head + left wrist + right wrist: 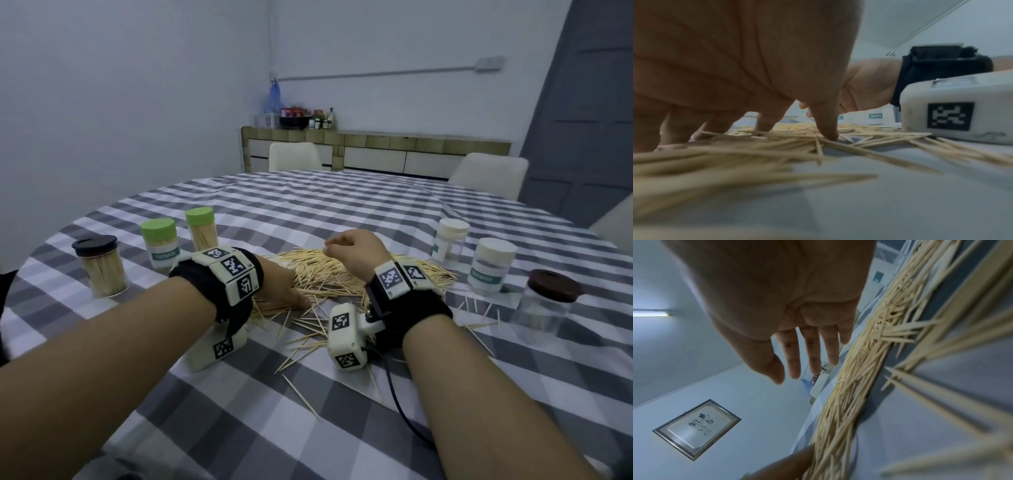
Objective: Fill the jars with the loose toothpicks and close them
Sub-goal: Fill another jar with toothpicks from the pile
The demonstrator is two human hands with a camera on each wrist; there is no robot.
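A heap of loose toothpicks [329, 274] lies mid-table on the checked tablecloth [342, 428]. My left hand [291, 294] reaches into the heap's left side, its spread fingertips [828, 131] pressing down on toothpicks [777, 146]. My right hand [352, 253] hovers over the heap's right side, fingers [809, 356] relaxed and holding nothing beside the toothpicks [855, 386]. On the left stand a black-lidded jar [101, 267] and two green-lidded jars [161, 246] [202, 229], all with toothpicks inside. On the right stand two white-lidded jars [450, 240] [491, 265] and a brown-lidded jar [544, 301] that looks empty.
Stray toothpicks [301, 394] lie scattered toward the near edge. A black cable [400, 401] trails from the right wrist camera across the cloth. Two pale chairs [294, 156] [489, 173] stand at the table's far side, in front of a sideboard [376, 147] with bottles.
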